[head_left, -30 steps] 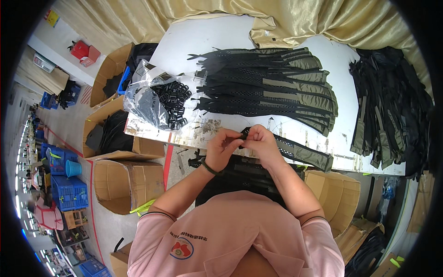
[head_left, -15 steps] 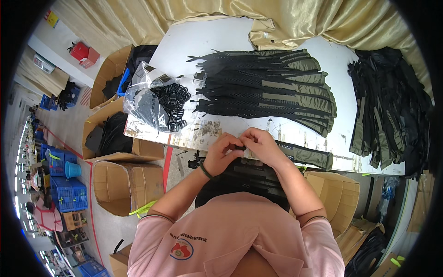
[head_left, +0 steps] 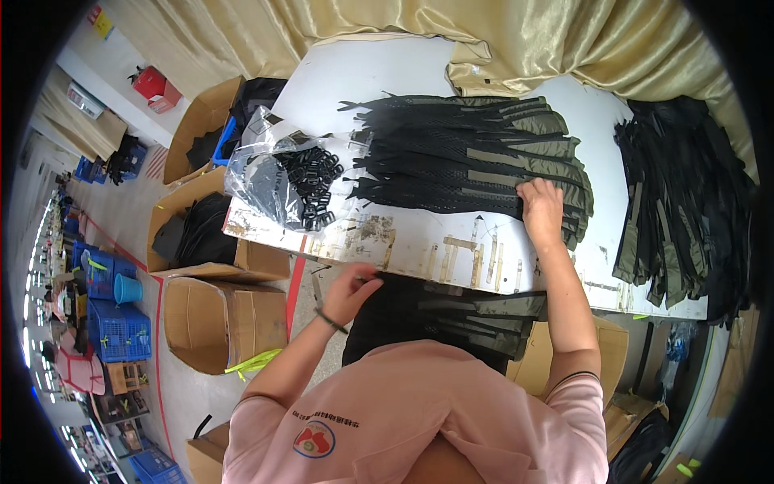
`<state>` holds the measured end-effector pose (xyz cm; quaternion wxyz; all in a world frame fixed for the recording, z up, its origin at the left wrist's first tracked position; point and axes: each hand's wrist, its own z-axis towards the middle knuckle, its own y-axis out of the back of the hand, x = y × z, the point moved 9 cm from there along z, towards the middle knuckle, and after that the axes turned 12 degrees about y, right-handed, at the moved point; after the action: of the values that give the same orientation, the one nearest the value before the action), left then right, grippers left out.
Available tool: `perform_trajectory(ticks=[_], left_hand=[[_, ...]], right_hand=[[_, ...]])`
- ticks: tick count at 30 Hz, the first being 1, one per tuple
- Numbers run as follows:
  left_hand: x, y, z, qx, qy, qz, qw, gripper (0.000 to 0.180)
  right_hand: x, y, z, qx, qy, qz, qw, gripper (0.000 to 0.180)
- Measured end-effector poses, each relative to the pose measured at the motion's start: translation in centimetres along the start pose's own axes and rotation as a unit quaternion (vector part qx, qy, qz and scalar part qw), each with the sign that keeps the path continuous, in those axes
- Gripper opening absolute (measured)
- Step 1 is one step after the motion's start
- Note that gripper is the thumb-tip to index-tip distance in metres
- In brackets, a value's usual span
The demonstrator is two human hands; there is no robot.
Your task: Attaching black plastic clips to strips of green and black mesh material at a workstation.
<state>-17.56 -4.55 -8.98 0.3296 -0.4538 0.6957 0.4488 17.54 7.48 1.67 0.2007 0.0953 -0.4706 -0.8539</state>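
Small sewing/assembly workshop, prob. garment or bag factory. White worn worktable (head_left: 419, 242) w/ stacked black-olive mesh strap pieces (head_left: 476, 161), clear bag of black plastic buckles (head_left: 302, 181). Open cardboard cartons (head_left: 218, 315) of parts on concrete floor, blue plastic crates (head_left: 121, 331) along aisle, gold curtain (head_left: 500, 32) behind table.
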Motion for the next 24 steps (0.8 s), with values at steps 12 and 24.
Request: perform_trajectory(ticks=[12, 24], left_hand=[[-6.9, -12.2, 11.6, 0.276, 0.157, -0.352, 0.880, 0.051], [-7.8, -13.4, 14.3, 0.276, 0.175, -0.429, 0.842, 0.056]], right_hand=[[-0.6, -0.3, -2.2, 0.043, -0.023, 0.020, 0.999, 0.027], [0.6, 0.6, -1.2, 0.021, 0.064, 0.061, 0.996, 0.030]])
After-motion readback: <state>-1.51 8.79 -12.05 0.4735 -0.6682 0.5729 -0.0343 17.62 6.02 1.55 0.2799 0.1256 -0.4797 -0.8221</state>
